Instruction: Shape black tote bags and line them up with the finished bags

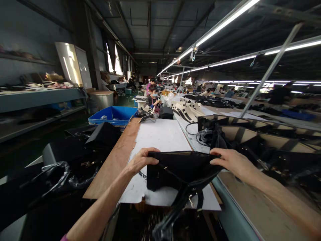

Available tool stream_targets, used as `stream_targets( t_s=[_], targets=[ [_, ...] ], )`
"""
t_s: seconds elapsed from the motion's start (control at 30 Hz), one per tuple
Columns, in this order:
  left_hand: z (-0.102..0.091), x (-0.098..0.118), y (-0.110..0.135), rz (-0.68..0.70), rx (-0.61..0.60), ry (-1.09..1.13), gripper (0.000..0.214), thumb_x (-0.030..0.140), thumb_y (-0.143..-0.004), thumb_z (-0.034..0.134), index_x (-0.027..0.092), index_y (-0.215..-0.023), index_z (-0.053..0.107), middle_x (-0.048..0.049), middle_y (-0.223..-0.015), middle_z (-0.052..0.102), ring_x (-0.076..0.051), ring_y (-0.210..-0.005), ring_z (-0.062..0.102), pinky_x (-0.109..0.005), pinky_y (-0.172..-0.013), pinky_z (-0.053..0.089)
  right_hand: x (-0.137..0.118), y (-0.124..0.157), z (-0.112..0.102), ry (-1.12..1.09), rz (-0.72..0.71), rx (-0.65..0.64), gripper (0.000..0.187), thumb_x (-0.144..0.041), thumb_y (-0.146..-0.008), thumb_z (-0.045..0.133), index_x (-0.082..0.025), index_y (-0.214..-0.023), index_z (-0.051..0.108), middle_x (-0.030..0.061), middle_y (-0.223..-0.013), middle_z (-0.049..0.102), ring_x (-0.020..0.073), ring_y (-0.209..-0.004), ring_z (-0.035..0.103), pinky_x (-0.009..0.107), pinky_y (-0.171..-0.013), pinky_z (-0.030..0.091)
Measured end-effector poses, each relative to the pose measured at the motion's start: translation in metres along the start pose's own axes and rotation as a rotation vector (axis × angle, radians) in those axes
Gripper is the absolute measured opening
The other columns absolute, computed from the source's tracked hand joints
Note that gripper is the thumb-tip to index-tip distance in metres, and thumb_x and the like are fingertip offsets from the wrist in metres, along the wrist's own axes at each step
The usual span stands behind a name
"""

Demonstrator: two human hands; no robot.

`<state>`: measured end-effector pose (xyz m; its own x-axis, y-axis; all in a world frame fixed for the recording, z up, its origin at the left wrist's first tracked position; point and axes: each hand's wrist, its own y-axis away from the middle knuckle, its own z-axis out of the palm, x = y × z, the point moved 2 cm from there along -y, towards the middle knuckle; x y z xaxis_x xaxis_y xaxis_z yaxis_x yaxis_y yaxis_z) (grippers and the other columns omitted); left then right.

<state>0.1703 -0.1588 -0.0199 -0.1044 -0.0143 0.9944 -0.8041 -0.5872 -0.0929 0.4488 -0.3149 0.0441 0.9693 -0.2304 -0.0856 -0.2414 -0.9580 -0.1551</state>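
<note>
A black handbag (185, 167) is held over the front part of a white sheet (163, 134) on the work table. My left hand (144, 159) pinches its upper left corner, thumb and fingers closed on the edge. At the upper right corner, my right hand (224, 159) grips the rim the same way. The bag's top edge is stretched between both hands. Straps with metal clasps (191, 200) hang from its near side, and one handle wrapped in clear plastic (163, 231) dangles below the table's front edge.
Black bags (75, 157) are heaped at the left, some with plastic-wrapped handles. A blue bin (112, 115) stands beyond them. More bags with beige insides (243, 134) line the right side. Across the table, a person (152, 97) sits near striped cut pieces (146, 112).
</note>
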Motion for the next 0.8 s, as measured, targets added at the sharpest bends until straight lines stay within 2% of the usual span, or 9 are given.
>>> stream_targets(
  t_s=[0.1, 0.17, 0.27, 0.4, 0.53, 0.7, 0.8],
  targets=[
    [0.003, 0.000, 0.003, 0.026, 0.004, -0.005, 0.026, 0.015, -0.063, 0.059, 0.016, -0.089, 0.058, 0.0015, -0.075, 0.060, -0.011, -0.070, 0.053, -0.020, -0.068, 0.039, -0.024, 0.005, -0.005, 0.179, -0.191, 0.219, 0.027, -0.031, -0.074, 0.054, -0.024, -0.100, 0.055, 0.0028, -0.105, 0.059, 0.0210, -0.093, 0.054, 0.032, -0.077, 0.041],
    [0.004, -0.001, 0.005, 0.027, 0.036, -0.019, 0.027, 0.016, -0.065, 0.057, 0.016, -0.092, 0.056, 0.0010, -0.077, 0.060, -0.011, -0.071, 0.053, -0.021, -0.068, 0.040, -0.044, 0.007, -0.006, 0.207, -0.322, 0.277, 0.026, -0.027, -0.076, 0.054, -0.022, -0.101, 0.055, 0.0036, -0.106, 0.059, 0.0201, -0.096, 0.052, 0.033, -0.081, 0.039],
    [0.006, -0.002, 0.007, 0.032, 0.063, -0.060, 0.027, 0.018, -0.067, 0.056, 0.016, -0.094, 0.055, 0.0002, -0.078, 0.060, -0.012, -0.071, 0.053, -0.022, -0.067, 0.040, -0.070, 0.005, -0.005, 0.115, -0.427, 0.322, 0.024, -0.026, -0.077, 0.054, -0.021, -0.101, 0.055, 0.0036, -0.102, 0.060, 0.0186, -0.096, 0.051, 0.032, -0.085, 0.038],
    [0.009, 0.001, 0.010, 0.064, 0.064, -0.111, 0.026, 0.019, -0.066, 0.056, 0.016, -0.092, 0.056, 0.0000, -0.079, 0.059, -0.013, -0.073, 0.053, -0.022, -0.068, 0.040, -0.093, -0.001, 0.008, -0.031, -0.441, 0.228, 0.016, -0.026, -0.077, 0.055, -0.022, -0.091, 0.060, 0.0014, -0.092, 0.063, 0.0163, -0.086, 0.054, 0.029, -0.079, 0.040],
    [0.006, 0.003, 0.013, 0.093, 0.096, -0.107, 0.031, 0.022, -0.067, 0.058, 0.017, -0.097, 0.054, 0.0004, -0.082, 0.058, -0.013, -0.076, 0.052, -0.023, -0.071, 0.040, -0.104, -0.003, 0.016, -0.097, -0.361, 0.100, 0.016, -0.027, -0.080, 0.048, -0.024, -0.077, 0.064, -0.0013, -0.081, 0.065, 0.0153, -0.077, 0.056, 0.027, -0.073, 0.037],
    [0.002, 0.002, 0.012, 0.163, 0.120, -0.159, 0.030, 0.028, -0.067, 0.059, 0.016, -0.094, 0.056, -0.0015, -0.085, 0.058, -0.015, -0.081, 0.050, -0.023, -0.073, 0.039, -0.103, -0.002, 0.010, -0.271, -0.258, -0.195, 0.022, -0.028, -0.080, 0.043, -0.022, -0.069, 0.061, -0.0030, -0.068, 0.062, 0.0124, -0.067, 0.054, 0.022, -0.065, 0.036],
    [0.004, 0.003, 0.009, 0.186, 0.115, -0.203, 0.030, 0.028, -0.067, 0.059, 0.016, -0.095, 0.057, -0.0020, -0.088, 0.058, -0.016, -0.083, 0.050, -0.024, -0.074, 0.038, -0.097, -0.005, 0.007, -0.250, -0.188, -0.150, 0.024, -0.030, -0.081, 0.040, -0.022, -0.069, 0.060, -0.0024, -0.067, 0.061, 0.0134, -0.067, 0.054, 0.023, -0.065, 0.035]
  ],
)
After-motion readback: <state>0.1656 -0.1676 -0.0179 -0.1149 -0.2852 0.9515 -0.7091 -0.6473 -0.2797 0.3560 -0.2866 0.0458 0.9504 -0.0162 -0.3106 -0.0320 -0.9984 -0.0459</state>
